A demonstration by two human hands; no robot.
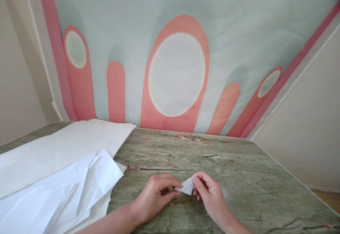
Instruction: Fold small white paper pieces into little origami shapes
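A small piece of folded white paper (188, 186) is held between my two hands, just above the wood-patterned table. It has a pointed, roughly triangular shape with crease lines across it. My left hand (156, 195) pinches its left tip between thumb and fingers. At the upper right corner, my right hand (209, 195) grips it with the thumb on the near side and the fingers curled behind. Those curled fingertips are partly hidden by the paper and the thumb.
Loose white sheets (106, 172) lie in an uneven pile on the left, over a larger stack of white paper (79, 138). The wood-grain tabletop (255, 177) reaches back to a green hanging (127, 14) with pink shapes. Its right edge slants toward the lower right corner.
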